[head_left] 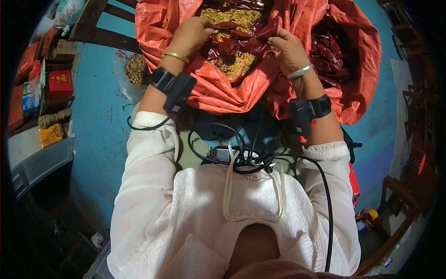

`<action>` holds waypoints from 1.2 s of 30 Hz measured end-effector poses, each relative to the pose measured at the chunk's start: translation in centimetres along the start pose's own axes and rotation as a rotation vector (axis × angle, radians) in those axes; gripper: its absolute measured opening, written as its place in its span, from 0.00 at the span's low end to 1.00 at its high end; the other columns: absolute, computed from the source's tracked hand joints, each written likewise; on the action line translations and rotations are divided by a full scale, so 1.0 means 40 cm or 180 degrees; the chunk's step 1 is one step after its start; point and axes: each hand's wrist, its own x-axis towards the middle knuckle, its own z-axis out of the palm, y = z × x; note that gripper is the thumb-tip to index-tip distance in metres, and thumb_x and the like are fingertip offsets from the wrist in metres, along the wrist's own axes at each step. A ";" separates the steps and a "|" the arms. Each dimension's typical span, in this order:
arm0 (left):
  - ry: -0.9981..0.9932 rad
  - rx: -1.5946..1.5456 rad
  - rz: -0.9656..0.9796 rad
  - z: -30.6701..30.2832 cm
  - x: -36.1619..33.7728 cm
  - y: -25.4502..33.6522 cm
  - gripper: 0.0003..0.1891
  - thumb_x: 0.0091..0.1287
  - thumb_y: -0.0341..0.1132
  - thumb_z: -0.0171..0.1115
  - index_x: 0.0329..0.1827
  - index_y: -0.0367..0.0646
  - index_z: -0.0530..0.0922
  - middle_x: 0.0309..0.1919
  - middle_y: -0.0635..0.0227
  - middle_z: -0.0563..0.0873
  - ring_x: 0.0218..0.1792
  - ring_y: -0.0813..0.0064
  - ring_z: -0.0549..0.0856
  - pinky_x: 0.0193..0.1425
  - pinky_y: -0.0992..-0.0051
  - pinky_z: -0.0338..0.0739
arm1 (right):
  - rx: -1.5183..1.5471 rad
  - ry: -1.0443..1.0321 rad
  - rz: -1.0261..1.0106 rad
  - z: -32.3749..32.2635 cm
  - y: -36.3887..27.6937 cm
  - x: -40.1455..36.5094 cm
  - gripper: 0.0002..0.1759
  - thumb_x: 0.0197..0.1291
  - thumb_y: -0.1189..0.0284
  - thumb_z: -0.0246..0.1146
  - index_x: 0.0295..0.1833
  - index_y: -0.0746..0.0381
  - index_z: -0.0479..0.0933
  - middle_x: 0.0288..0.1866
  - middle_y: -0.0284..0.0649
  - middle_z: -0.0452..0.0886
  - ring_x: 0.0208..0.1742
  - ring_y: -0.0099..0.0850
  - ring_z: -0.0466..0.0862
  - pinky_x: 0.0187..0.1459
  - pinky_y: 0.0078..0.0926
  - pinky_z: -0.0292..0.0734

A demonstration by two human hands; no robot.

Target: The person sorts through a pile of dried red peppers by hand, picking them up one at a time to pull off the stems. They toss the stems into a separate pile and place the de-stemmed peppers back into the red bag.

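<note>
My left hand (194,36) is closed in a pinch over the left side of an orange woven sack (223,95), its fingertips at the end of a dried red chili (227,25). Opposite it, my right hand (289,50) has thumb and fingers pinched at another dried red chili (267,30). Below the hands, more glossy chilies (227,46) lie on a bed of yellow seeds (239,18) inside the sack. To the right, a second orange sack (364,51) holds several dark red chilies (327,51).
A clear plastic bag of dried stems (137,69) lies on the blue floor (95,116) at the left. Beyond it stands a dark wooden chair (100,35). Boxes and packets (60,83) fill a shelf at far left. Black cables (325,195) hang from my forearms and chest.
</note>
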 end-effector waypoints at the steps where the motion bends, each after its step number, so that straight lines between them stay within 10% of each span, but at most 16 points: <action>1: -0.0001 -0.0007 -0.0005 0.012 -0.001 0.010 0.13 0.55 0.36 0.60 0.41 0.41 0.79 0.31 0.61 0.83 0.34 0.68 0.82 0.40 0.74 0.74 | 0.0128 0.0024 -0.0121 -0.004 -0.016 -0.009 0.03 0.51 0.78 0.57 0.33 0.61 0.70 0.21 0.29 0.70 0.17 0.19 0.67 0.21 0.17 0.65; 5: 0.0057 0.0309 -0.0043 0.047 0.006 0.021 0.12 0.51 0.38 0.61 0.37 0.44 0.80 0.33 0.57 0.81 0.39 0.57 0.80 0.44 0.64 0.73 | 0.0401 -0.0274 -0.0471 -0.106 -0.082 -0.034 0.03 0.53 0.77 0.55 0.32 0.57 0.69 0.22 0.27 0.72 0.23 0.18 0.72 0.28 0.20 0.70; 13: 0.0114 -0.0023 -0.0331 0.052 0.010 0.030 0.14 0.51 0.39 0.61 0.39 0.44 0.79 0.34 0.56 0.81 0.38 0.58 0.80 0.42 0.65 0.73 | 0.2434 0.1719 -0.0708 -0.325 -0.128 -0.040 0.07 0.56 0.75 0.54 0.37 0.68 0.69 0.25 0.40 0.74 0.30 0.31 0.77 0.31 0.26 0.71; 16: 0.0330 -0.0085 -0.0372 0.074 0.019 -0.005 0.13 0.52 0.39 0.61 0.39 0.44 0.80 0.34 0.58 0.82 0.38 0.61 0.81 0.42 0.67 0.73 | 0.2817 0.0847 -0.0110 -0.323 -0.106 -0.037 0.11 0.58 0.73 0.52 0.42 0.70 0.68 0.25 0.39 0.72 0.28 0.30 0.75 0.31 0.25 0.71; 23: 0.0250 -0.0127 -0.0510 0.059 0.002 -0.015 0.11 0.53 0.39 0.61 0.36 0.44 0.80 0.34 0.59 0.82 0.37 0.62 0.81 0.43 0.70 0.73 | 0.1036 -0.0034 -0.0892 -0.102 -0.099 -0.046 0.17 0.58 0.69 0.55 0.50 0.68 0.68 0.31 0.37 0.77 0.28 0.21 0.75 0.28 0.17 0.71; 31: 0.0234 -0.3414 -0.1108 -0.007 -0.042 0.039 0.07 0.59 0.27 0.57 0.40 0.37 0.77 0.31 0.72 0.81 0.28 0.86 0.78 0.29 0.85 0.74 | -0.0626 -0.0270 -0.0160 0.043 0.027 0.017 0.12 0.56 0.71 0.56 0.45 0.65 0.73 0.31 0.35 0.77 0.29 0.21 0.77 0.27 0.17 0.72; 36: 0.0197 -0.3750 -0.1077 -0.004 -0.059 0.061 0.08 0.59 0.28 0.58 0.41 0.38 0.76 0.31 0.71 0.81 0.27 0.84 0.79 0.29 0.85 0.75 | -0.1243 -0.0292 -0.0291 0.090 0.075 0.050 0.14 0.54 0.69 0.60 0.44 0.66 0.74 0.32 0.35 0.78 0.28 0.20 0.77 0.27 0.17 0.73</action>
